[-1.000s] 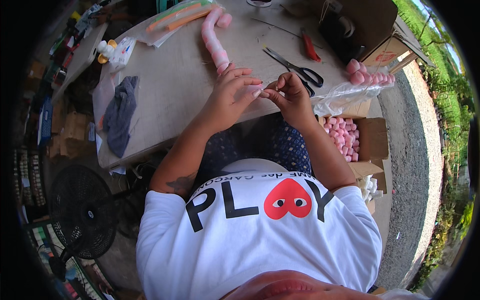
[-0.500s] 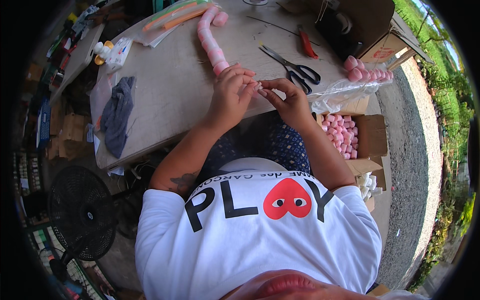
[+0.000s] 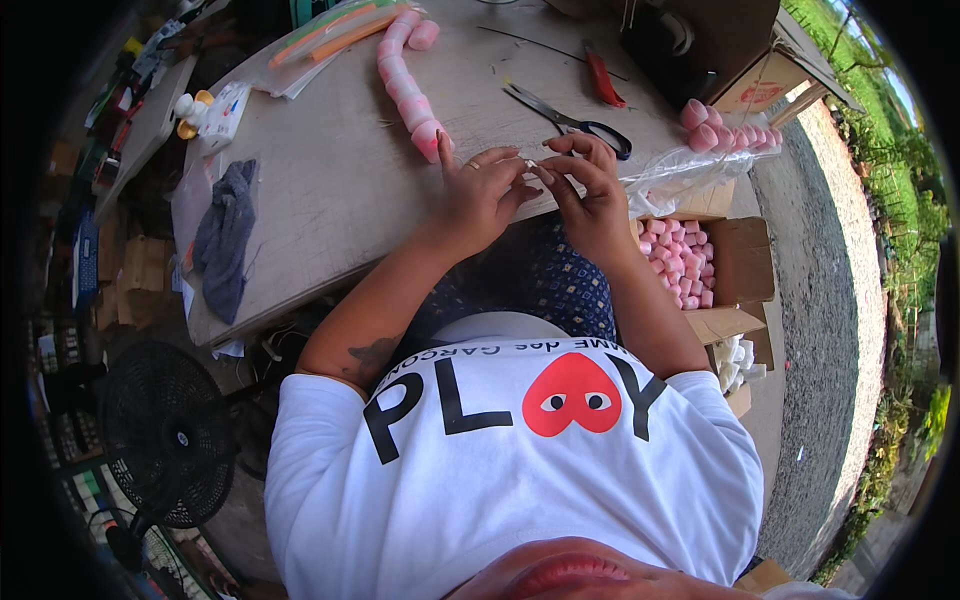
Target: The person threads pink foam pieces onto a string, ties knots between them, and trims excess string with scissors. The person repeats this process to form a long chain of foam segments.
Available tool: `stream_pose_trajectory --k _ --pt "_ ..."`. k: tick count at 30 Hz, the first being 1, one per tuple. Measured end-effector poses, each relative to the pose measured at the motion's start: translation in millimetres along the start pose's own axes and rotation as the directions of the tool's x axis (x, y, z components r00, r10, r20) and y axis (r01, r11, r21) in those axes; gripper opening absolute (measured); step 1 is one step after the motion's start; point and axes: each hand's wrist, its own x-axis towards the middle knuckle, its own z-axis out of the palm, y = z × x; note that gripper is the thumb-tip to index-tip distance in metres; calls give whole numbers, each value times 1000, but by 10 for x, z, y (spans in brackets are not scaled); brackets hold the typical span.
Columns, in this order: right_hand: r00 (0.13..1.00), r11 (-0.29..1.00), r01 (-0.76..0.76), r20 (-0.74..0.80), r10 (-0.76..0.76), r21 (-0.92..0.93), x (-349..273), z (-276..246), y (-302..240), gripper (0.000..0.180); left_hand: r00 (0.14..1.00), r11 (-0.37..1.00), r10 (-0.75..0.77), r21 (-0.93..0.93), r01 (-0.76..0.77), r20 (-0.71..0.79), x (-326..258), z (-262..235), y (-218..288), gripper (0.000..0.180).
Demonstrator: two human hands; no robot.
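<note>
Over the table's near edge, my left hand (image 3: 478,205) and my right hand (image 3: 592,195) meet with their fingertips pinched together. Between them shows a small whitish piece (image 3: 531,164), too small to name. A curved row of pink, marshmallow-like cylinders (image 3: 404,88) lies end to end on the table, its near end beside my left hand's raised finger. One loose pink cylinder (image 3: 424,36) rests by the row's far end. Just beyond my right hand lie dark-handled scissors (image 3: 606,138), partly hidden by its fingers.
Beyond the scissors are a red-handled tool (image 3: 603,78) and a thin dark rod (image 3: 540,48). More pink cylinders (image 3: 705,130) sit on clear plastic at the right. Below, a cardboard box (image 3: 745,262) holds many more. A grey cloth (image 3: 228,240) lies left; a black fan (image 3: 165,435) stands below.
Both hands have shifted slightly away from the row of pink cylinders, still pinched together. My left hand's finger has lifted, and my right hand's fingers have risen over the scissors' handles.
</note>
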Motion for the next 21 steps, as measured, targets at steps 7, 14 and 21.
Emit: stream_pose_trajectory --k 7,14,21 --pt "983 989 -33 174 58 -147 -82 35 77 13 993 994 97 60 -93 -68 73 -273 -44 4" --pt "853 767 -446 477 210 460 47 167 17 11 987 944 -112 -321 70 -114 28 -246 -129 5" --pt "896 852 -355 399 194 384 93 222 -72 12 991 932 -90 -360 47 -104 -18 -232 -200 20"
